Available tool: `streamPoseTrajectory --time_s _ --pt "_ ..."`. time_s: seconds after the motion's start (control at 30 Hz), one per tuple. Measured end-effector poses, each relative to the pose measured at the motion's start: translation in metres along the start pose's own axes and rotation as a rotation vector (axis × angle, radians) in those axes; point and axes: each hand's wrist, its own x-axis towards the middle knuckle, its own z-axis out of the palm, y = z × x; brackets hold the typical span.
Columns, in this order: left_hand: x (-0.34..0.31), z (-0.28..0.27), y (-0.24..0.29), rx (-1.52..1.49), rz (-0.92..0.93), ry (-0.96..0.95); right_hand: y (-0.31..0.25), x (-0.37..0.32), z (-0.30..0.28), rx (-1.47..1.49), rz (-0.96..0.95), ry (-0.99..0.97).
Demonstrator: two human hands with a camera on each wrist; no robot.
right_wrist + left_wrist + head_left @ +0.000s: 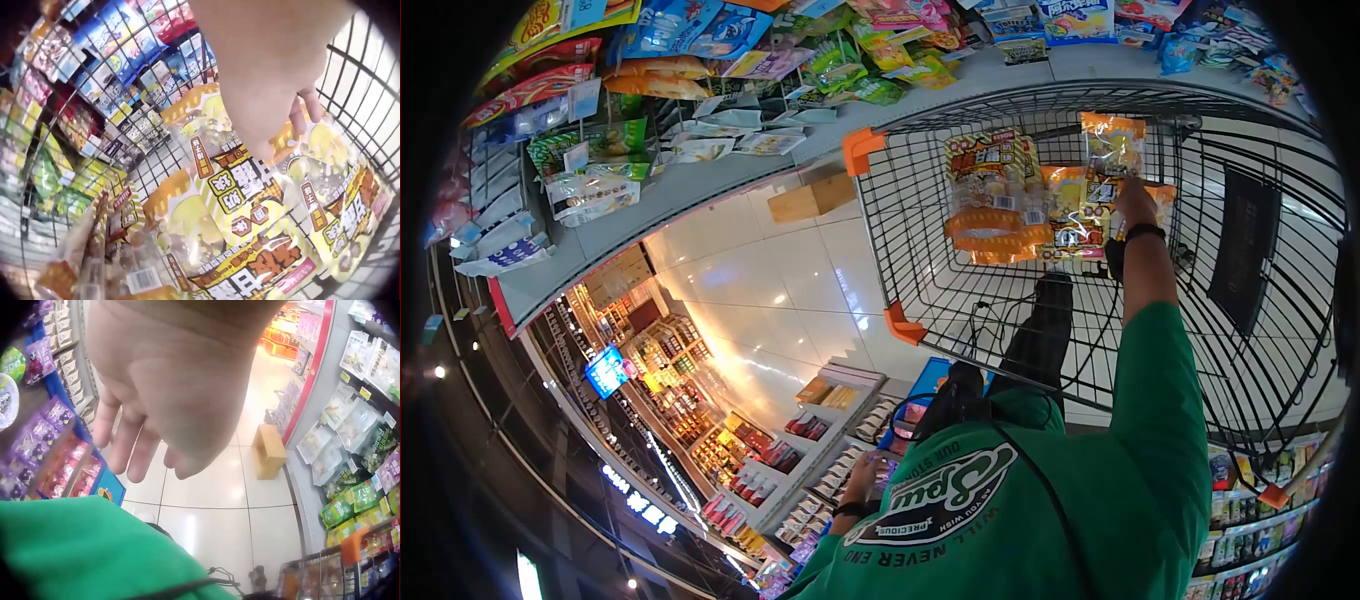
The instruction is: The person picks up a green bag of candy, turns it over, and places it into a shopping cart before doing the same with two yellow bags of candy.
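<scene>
In the head view my right hand (1137, 205) reaches down into a wire shopping cart (990, 340) and grips the side edge of an orange-and-yellow snack bag (1112, 150). The right wrist view shows this snack bag (219, 156) tilted over its neighbours, with the right hand (275, 100) at its edge, fingertips partly hidden. Another matching bag (331, 194) lies just right of the hand. More snack bags (995, 190) lie in the cart to the left. My left hand (169, 394) hangs beside my body, fingers loosely extended, holding nothing.
Shelves of colourful snack packets (690, 40) run along the cart's far side. A wooden block (810, 198) stands on the tiled floor by the shelf base. Purple packets (44, 437) on a blue-edged display stand near the left hand. The cart has orange corner pieces (863, 150).
</scene>
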Motion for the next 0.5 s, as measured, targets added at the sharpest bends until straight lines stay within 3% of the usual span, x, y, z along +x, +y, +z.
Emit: streamPoseTrajectory --time_s 0.03,0.1,0.2,0.27,0.33,0.4,0.43,0.47,0.5 --pt "-0.001 -0.002 0.0 0.007 0.004 -0.005 0.003 -0.002 0.005 0.006 -0.006 -0.005" --pt "-0.006 -0.001 0.004 -0.037 -0.011 -0.012 0.009 -0.007 0.008 -0.086 -0.156 0.236" --pt "-0.001 -0.001 0.01 0.008 -0.013 0.012 0.011 -0.022 -0.003 -0.289 -0.138 0.214" --pt "0.005 0.0 0.011 -0.005 0.018 -0.001 0.022 -0.049 -0.008 -0.199 -0.122 0.211" --pt "-0.001 0.005 0.027 -0.002 0.01 -0.064 0.029 -0.087 -0.019 -0.332 -0.061 0.26" --pt "0.018 0.002 0.021 -0.032 0.045 -0.078 0.05 -0.107 -0.005 -0.457 -0.169 0.427" --pt "0.027 0.0 0.016 -0.056 0.062 -0.09 0.063 -0.091 0.003 -0.487 -0.151 0.23" --pt "0.034 -0.001 0.017 -0.054 0.091 -0.129 0.05 -0.131 -0.017 -0.642 -0.07 0.193" --pt "0.043 -0.002 0.014 -0.066 0.117 -0.137 0.063 -0.123 -0.009 -0.533 -0.056 0.102"
